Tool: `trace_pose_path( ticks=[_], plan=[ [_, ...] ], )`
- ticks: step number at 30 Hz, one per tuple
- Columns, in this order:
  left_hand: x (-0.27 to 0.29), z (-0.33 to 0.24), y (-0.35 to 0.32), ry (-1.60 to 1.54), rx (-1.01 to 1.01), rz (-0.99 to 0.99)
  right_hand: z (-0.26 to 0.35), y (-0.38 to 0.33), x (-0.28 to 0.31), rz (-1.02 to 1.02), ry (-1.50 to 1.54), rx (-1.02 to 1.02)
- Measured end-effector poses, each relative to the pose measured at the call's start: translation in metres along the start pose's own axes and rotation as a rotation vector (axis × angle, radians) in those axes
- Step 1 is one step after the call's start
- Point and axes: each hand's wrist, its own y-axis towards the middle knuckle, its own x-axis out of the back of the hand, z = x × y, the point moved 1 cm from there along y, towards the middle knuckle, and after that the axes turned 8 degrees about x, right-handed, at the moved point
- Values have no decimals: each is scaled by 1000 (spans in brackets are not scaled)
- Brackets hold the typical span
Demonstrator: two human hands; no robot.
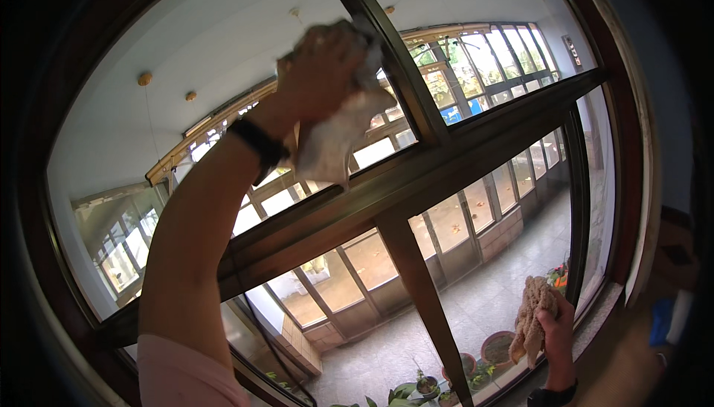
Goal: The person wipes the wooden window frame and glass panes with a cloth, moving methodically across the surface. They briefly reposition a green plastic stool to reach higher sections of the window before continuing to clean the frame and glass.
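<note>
My left arm, with a pink sleeve and a dark wristband (256,143), reaches up across the window. Blurred by motion, my left hand (325,72) is closed on a greyish-white cloth (331,143) at the upper left pane. The cloth hangs below the hand, close to the dark upright bar (401,72). Lower right, my right hand (558,325) grips a bunched brown textured cloth (532,318) in front of the lower right pane. Another dark band circles that wrist.
A dark horizontal frame bar (357,202) crosses between upper and lower panes. Beyond the glass are a tiled floor (506,273), a row of framed windows and several potted plants (428,386). A stone sill (606,299) and pale wall edge (643,221) stand at the right.
</note>
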Motion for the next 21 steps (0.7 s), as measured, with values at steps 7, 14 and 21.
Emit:
trace_pose_path(
  ticks=[7,14,21],
  plan=[
    [10,-33,-32,-154,-368,-85,-5,3,5,81,25,4],
    [0,14,16,40,13,-139,-23,2,9,51,45,-26],
    [20,-57,-57,-270,-416,91,-33,4,9,43,4,-17]
  ],
)
